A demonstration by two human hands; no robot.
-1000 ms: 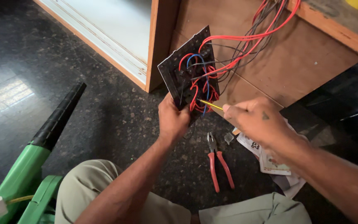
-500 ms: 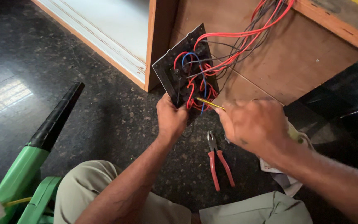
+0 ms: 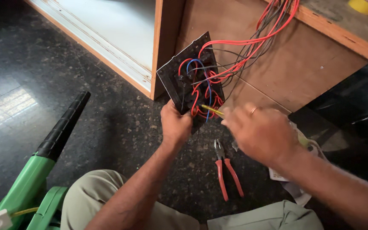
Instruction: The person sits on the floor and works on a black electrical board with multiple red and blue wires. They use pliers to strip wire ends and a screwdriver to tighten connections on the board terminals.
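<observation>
1. The left hand [image 3: 174,124] has its grip closed around the lower edge of a dark switch plate [image 3: 189,81], held tilted just right of frame centre.
2. The right hand [image 3: 261,133], blurred, pinches a yellow-shafted screwdriver [image 3: 211,110]; its tip meets the red and blue wires [image 3: 201,91].
3. Red-handled pliers [image 3: 225,168] lie on the floor at 5 o'clock.
4. The screwdriver's handle is hidden in the fist.

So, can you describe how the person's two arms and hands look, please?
Both forearms are bare, with no sleeves, gloves or watch in view. The right hand wears a thin ring on one finger. The left hand shows no jewellery.
</observation>
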